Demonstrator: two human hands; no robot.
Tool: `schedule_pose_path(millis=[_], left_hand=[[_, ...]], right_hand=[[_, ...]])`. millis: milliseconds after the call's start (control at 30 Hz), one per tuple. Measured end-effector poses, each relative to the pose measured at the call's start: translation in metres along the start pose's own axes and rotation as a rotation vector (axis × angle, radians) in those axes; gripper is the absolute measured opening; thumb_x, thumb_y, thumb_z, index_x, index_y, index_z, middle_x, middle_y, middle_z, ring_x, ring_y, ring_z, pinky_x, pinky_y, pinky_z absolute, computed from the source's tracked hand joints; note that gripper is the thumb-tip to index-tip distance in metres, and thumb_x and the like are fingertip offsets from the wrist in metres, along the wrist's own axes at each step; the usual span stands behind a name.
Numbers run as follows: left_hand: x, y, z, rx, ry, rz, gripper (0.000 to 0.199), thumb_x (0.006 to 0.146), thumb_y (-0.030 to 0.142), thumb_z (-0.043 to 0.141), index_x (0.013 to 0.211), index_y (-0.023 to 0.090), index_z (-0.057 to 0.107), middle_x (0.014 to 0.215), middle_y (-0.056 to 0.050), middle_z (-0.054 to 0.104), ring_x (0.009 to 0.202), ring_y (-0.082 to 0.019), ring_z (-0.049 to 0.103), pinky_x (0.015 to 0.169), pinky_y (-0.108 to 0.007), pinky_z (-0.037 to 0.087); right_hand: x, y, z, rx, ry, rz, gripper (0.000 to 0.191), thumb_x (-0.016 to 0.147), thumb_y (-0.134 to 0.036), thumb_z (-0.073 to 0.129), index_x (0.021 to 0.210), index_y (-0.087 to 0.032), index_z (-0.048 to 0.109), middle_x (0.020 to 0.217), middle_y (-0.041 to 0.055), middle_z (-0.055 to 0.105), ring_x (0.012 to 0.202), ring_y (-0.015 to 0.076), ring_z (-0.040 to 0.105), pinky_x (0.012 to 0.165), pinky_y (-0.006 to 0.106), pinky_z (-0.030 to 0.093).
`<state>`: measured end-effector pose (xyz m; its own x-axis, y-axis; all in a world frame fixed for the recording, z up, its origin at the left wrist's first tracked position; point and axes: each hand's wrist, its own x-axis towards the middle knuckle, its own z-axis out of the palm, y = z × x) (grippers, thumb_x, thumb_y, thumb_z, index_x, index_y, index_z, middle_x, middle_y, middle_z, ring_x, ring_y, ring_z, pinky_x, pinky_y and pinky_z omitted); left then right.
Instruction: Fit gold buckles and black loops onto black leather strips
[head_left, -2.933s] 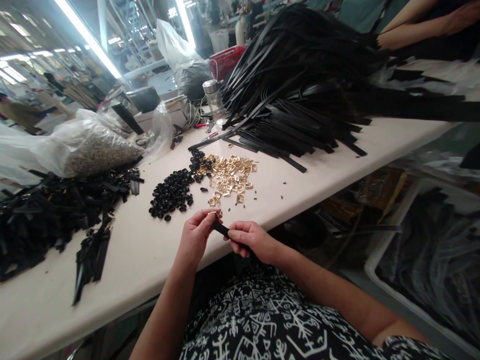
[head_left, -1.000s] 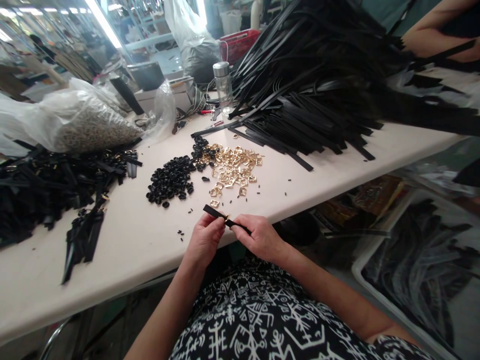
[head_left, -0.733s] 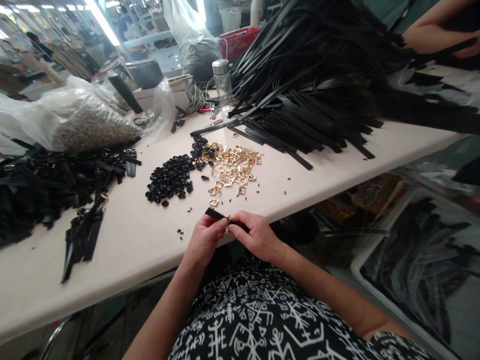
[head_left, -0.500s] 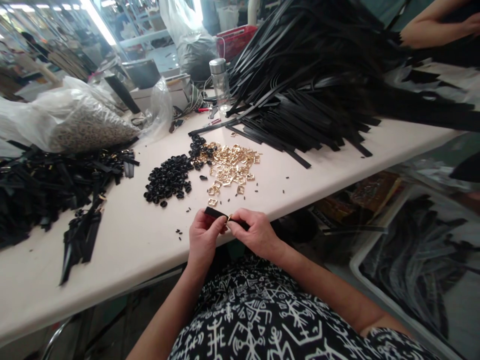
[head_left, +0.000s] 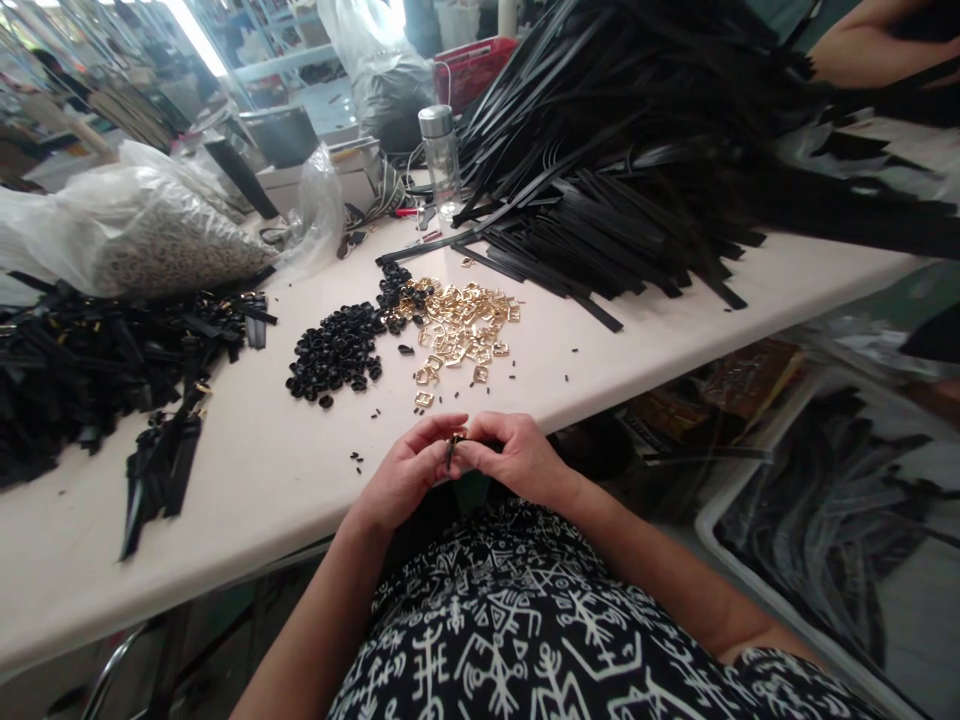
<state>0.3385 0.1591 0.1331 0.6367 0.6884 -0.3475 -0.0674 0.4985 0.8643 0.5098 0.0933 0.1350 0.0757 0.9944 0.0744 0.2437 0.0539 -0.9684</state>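
Observation:
My left hand (head_left: 411, 470) and my right hand (head_left: 520, 458) meet at the table's front edge, fingers pinched together. Between them is a black strap (head_left: 450, 452) with a gold buckle (head_left: 457, 438) on it; most of the strap is covered by my fingers. Just beyond my hands lies a loose pile of gold buckles (head_left: 466, 325), a single one nearest to my fingers. Left of that pile sits a heap of small black loops (head_left: 337, 350), touching it at the back.
Finished-looking straps with buckles (head_left: 97, 380) are heaped at the left. Long black strips (head_left: 637, 190) cover the back right. A clear bottle (head_left: 441, 165) stands behind the piles, a plastic bag of rings (head_left: 180, 235) at back left. A co-worker's arm (head_left: 870, 50) shows at upper right.
The strap's free end, which stuck out above my left hand, has swung down out of sight. My left fingers have shifted closer around the buckle; my right hand has barely moved.

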Motion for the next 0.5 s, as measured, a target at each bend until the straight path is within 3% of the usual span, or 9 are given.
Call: schedule_pose_path(millis=[133,267,367,500], left_hand=[[-0.001,0.004,-0.008,0.123,-0.071,0.047,0.029,0.073,0.031,0.082,0.098,0.019,0.074,0.092,-0.006,0.071,0.077,-0.013,0.063,0.073,-0.023,0.051],[0.000,0.006,-0.012,0.118,-0.108,0.034,0.031,0.065,0.029,0.087,0.091,0.018,0.072,0.080,-0.003,0.067,0.070,-0.013,0.060,0.065,-0.023,0.049],[0.001,0.009,-0.012,0.155,-0.102,0.041,0.025,0.067,0.029,0.086,0.080,0.016,0.068,0.068,0.000,0.062,0.058,-0.011,0.054,0.058,-0.023,0.046],[0.000,0.017,-0.008,0.316,-0.039,0.080,0.019,0.072,0.030,0.080,0.078,0.017,0.067,0.065,0.000,0.062,0.058,-0.011,0.053,0.058,-0.024,0.045]], right_hand=[[0.000,-0.002,-0.005,-0.049,-0.065,-0.026,0.016,0.084,-0.027,0.067,0.072,-0.016,0.067,0.064,-0.0025,0.063,0.060,0.0102,0.052,0.057,0.022,0.038],[0.004,-0.004,-0.012,-0.087,-0.182,-0.080,0.017,0.086,-0.027,0.067,0.073,-0.016,0.067,0.067,-0.0018,0.064,0.062,0.0107,0.054,0.060,0.023,0.039],[0.010,-0.004,-0.019,-0.178,-0.229,-0.101,0.019,0.087,-0.029,0.067,0.073,-0.016,0.066,0.066,-0.0021,0.063,0.061,0.0104,0.054,0.059,0.023,0.037],[0.020,-0.002,-0.029,-0.456,-0.236,-0.209,0.017,0.089,-0.030,0.067,0.077,-0.018,0.068,0.068,-0.0014,0.065,0.063,0.0114,0.054,0.060,0.024,0.034]])
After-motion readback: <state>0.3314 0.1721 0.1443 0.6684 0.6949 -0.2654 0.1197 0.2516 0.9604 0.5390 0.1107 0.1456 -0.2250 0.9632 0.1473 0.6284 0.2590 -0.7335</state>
